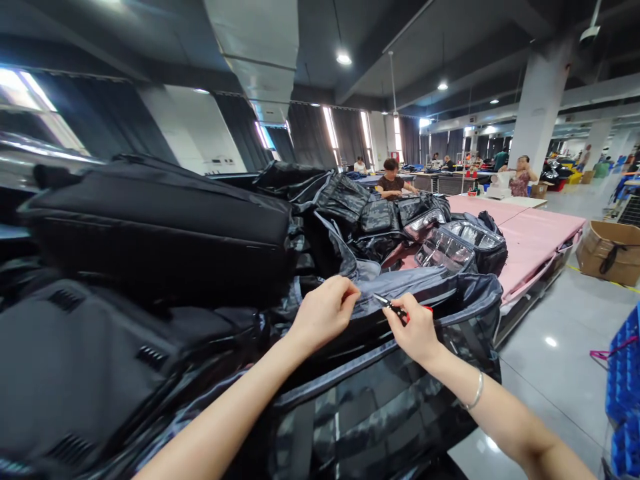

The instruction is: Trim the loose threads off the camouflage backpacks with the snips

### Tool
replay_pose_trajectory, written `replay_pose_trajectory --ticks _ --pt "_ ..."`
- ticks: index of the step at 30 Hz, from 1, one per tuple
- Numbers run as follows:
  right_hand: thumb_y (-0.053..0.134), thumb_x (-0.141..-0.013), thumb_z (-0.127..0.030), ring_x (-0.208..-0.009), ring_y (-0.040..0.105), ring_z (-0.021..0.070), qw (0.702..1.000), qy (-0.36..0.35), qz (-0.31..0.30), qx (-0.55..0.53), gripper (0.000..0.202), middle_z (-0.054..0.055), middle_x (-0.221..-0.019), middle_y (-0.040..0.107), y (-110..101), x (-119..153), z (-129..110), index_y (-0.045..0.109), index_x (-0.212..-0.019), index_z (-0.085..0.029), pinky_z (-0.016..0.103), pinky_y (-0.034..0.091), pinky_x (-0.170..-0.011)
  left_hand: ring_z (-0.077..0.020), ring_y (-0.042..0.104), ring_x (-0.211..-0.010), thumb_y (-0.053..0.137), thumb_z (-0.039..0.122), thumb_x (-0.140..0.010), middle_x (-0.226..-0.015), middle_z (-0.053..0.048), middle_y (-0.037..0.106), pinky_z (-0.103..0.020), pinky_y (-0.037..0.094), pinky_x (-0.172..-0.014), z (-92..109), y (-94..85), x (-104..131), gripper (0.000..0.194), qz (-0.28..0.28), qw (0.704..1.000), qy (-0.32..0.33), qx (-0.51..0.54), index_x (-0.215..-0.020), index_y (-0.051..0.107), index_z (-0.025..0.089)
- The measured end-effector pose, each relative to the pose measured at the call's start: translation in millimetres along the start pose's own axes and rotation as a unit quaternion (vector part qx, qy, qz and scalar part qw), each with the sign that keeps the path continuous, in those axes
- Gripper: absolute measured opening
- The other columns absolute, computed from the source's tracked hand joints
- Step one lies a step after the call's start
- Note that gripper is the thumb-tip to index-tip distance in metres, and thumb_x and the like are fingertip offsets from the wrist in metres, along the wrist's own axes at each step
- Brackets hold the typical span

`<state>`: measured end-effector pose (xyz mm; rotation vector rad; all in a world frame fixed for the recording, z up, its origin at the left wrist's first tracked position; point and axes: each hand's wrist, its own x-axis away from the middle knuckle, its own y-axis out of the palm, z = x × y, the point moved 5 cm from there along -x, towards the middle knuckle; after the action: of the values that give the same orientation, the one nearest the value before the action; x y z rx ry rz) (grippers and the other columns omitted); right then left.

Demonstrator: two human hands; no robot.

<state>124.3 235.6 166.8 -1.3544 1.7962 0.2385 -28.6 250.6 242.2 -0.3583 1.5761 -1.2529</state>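
Observation:
In front of me lies an unzipped dark camouflage backpack [380, 400] with a grey lining [410, 283] showing inside. Above its opening my left hand [327, 310] is closed in a pinch; whatever is between the fingertips is too small to make out. My right hand [415, 327] grips thread snips [393, 307] with black and red parts, their pointed metal tip aimed left toward the left hand. A small gap separates the tip from the left fingers.
Black bags [165, 233] pile up on my left, with more camouflage bags [370, 207] beyond. A pink-covered table [535, 247] stretches behind. A cardboard box [610, 250] and blue crates [623, 393] stand on the right. Another person [395, 183] works across the table; others are farther back.

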Motion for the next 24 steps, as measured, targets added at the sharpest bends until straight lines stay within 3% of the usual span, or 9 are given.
replay_pose_trajectory --ticks 4,9,20,24 --pt "0.053 -0.081 -0.035 -0.056 0.059 0.0122 0.997 0.005 -0.071 -0.005 0.013 -0.001 -0.068 0.063 -3.0 -6.8 -13.4 0.054 -0.081 -0.022 0.020 0.043 -0.055 -0.0170 0.056 -0.071 0.041 0.028 -0.080 -0.074 -0.004 0.061 -0.029 0.042 -0.064 -6.9 -0.8 -0.4 0.017 -0.029 0.996 -0.063 0.055 -0.069 0.052 0.019" --pt "0.055 -0.081 -0.035 -0.059 0.061 0.0141 0.992 0.003 -0.123 0.012 0.013 -0.001 -0.068 0.063 0.6 -13.3 -22.4 0.054 -0.078 -0.022 0.022 0.043 -0.058 -0.0186 0.057 -0.073 0.039 0.028 -0.080 -0.076 -0.005 0.061 -0.030 0.041 -0.066 -3.9 0.1 -0.5 0.019 -0.033 0.995 -0.075 0.057 -0.069 0.051 0.019" --pt "0.055 -0.082 -0.034 -0.067 0.064 0.0151 0.995 0.009 -0.093 0.045 0.011 0.000 -0.076 0.067 4.5 -10.5 -22.7 0.054 -0.084 -0.023 0.022 0.045 -0.061 -0.0199 0.057 -0.074 0.038 0.035 -0.079 -0.077 -0.005 0.062 -0.030 0.042 -0.067 -4.5 -1.2 -1.3 0.022 -0.042 0.995 -0.072 0.062 -0.070 0.051 0.020" --pt "0.055 -0.082 -0.034 -0.063 0.063 0.0143 0.995 0.002 -0.095 0.031 0.011 -0.001 -0.074 0.067 4.9 -13.7 -24.1 0.054 -0.080 -0.023 0.022 0.044 -0.060 -0.0203 0.057 -0.071 0.039 0.038 -0.079 -0.073 -0.004 0.062 -0.031 0.042 -0.066 -6.4 -3.7 -1.5 0.024 -0.038 0.991 -0.100 0.079 -0.070 0.053 0.020"
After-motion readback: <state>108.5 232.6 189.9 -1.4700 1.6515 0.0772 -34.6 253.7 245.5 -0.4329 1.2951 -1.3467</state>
